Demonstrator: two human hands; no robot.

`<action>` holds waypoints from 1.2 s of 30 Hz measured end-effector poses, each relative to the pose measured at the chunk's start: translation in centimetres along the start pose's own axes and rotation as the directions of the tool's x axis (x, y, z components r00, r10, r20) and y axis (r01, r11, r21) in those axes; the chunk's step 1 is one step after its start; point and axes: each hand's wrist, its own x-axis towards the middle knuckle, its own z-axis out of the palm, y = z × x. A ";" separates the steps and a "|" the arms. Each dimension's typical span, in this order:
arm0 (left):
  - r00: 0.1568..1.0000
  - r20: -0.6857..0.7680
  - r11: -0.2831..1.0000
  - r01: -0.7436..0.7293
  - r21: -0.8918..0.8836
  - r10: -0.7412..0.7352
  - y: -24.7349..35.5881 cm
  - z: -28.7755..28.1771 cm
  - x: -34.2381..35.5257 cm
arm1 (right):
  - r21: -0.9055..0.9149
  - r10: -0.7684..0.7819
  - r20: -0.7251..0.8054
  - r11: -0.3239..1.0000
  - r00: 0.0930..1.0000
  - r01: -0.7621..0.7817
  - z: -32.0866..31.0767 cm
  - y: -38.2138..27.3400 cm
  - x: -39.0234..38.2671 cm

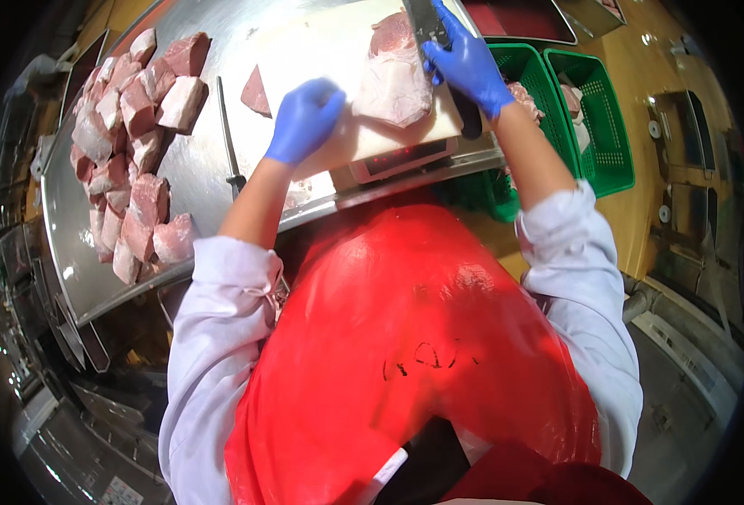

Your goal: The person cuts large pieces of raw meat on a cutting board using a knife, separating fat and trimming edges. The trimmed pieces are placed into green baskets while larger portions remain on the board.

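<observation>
A large cut of meat (pixel 393 88) with a pale fat layer lies on the white cutting board (pixel 304 50). My left hand (pixel 304 118), in a blue glove, is curled closed on the board left of it; what is under the fingers is hidden. A small pink piece (pixel 256 91) sits beyond that hand's left side. My right hand (pixel 469 67), also gloved, grips a wide dark knife (pixel 424 25) along the cut's right side. A sharpening rod (pixel 226 139) rests on the steel table (pixel 90 290), near many cut meat chunks (pixel 136 109) in a pile.
Green perforated crates (pixel 607 135) holding meat stand low at the right, beside a red tray (pixel 523 17) at the top. A display unit (pixel 401 164) sits at the board's near edge. My red apron (pixel 405 295) fills the lower middle, against the table's front.
</observation>
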 end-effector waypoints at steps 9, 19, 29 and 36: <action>0.970 -0.221 0.952 0.030 -0.305 -0.102 -4.4 -4.3 -0.3 | -0.737 0.099 0.085 0.676 0.991 -0.004 9.8 -4.8 -12.5; 0.953 -0.226 0.956 -0.242 -0.167 0.202 -3.2 -3.3 0.9 | -0.812 0.318 0.180 0.582 0.931 -0.042 7.5 -8.0 -21.4; 0.873 -0.071 0.874 -0.475 0.108 0.483 1.1 0.7 -2.9 | -0.578 0.250 -0.035 0.785 0.968 -0.224 3.8 -8.5 -28.6; 0.900 -0.021 0.896 -0.430 0.112 0.435 -1.3 1.7 -2.8 | -0.649 0.195 -0.077 0.734 0.978 -0.197 7.0 -8.4 -23.3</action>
